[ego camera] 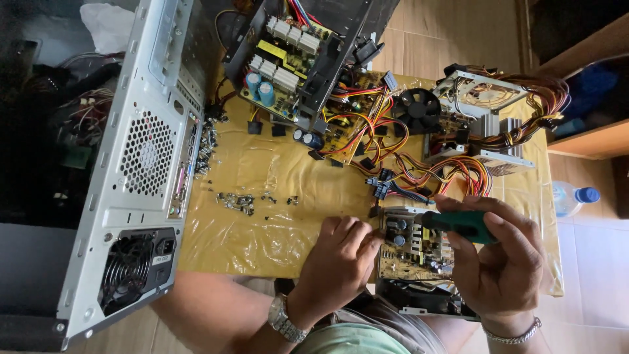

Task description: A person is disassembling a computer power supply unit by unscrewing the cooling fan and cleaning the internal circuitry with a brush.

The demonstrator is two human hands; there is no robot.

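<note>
Nearest the camera were the person's two wrists, a metal watch (283, 319) on the left one and a thin chain bracelet (517, 337) on the right. The left hand (341, 262) rested with curled fingers against the left edge of a tan circuit board (413, 252), steadying it; whether it pinched anything small could not be told. The right hand (501, 262) was closed around the green handle of a screwdriver (458, 224). The tool's long axis ran almost level across the scene, handle to the right and dark shaft pointing left over the board's capacitors and coils; the tip itself was hidden among the parts.

The board lay at the near edge of a table under yellow plastic sheeting (275, 196), seated over a dark metal casing (426, 301). To work well here, I judged the left hand should keep the board from sliding, while the driver tilted more upright to meet a screw squarely and avoid scraping the components.

Loose screws (239, 202) lay scattered to the left. Farther off sat a black fan (418, 108), bundles of coloured wires (419, 174), and another opened power supply (288, 59). A silver computer case (134, 170) stood at the far left, and a water bottle (573, 196) lay on the floor to the right.
</note>
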